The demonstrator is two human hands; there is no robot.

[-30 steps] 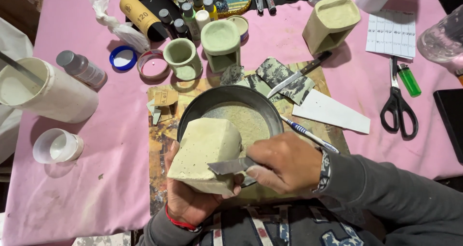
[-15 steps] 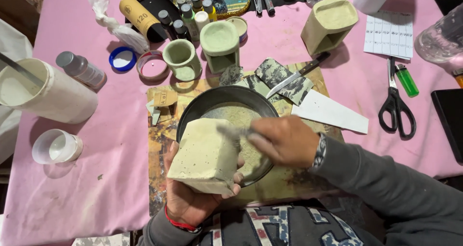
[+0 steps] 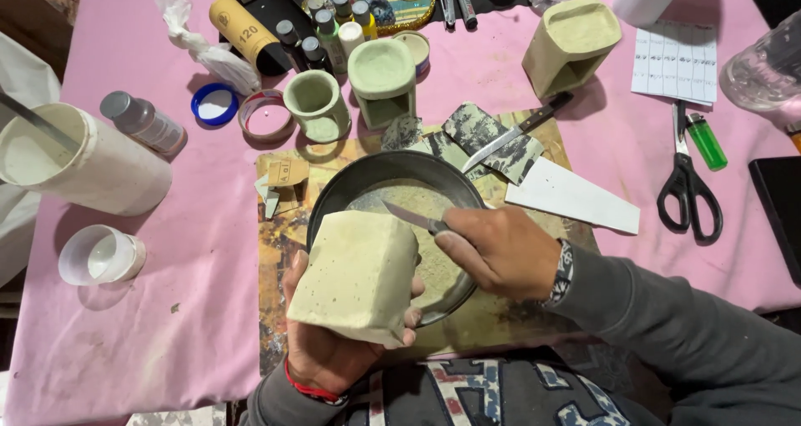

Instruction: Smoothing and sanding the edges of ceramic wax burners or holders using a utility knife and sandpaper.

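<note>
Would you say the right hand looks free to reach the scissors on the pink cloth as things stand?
Probably not at once: the right hand already holds a small blade over the pan. The path to the scissors looks open, with only bare cloth between.

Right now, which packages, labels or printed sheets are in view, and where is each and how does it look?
Yellow tube, far left of table: lying cylinder with black print.
Printed sheet, far right: white paper with a grid.
Grey-capped bottle, left side: lying, pale label.
Small bottles, far middle: cluster with dark caps.
</note>
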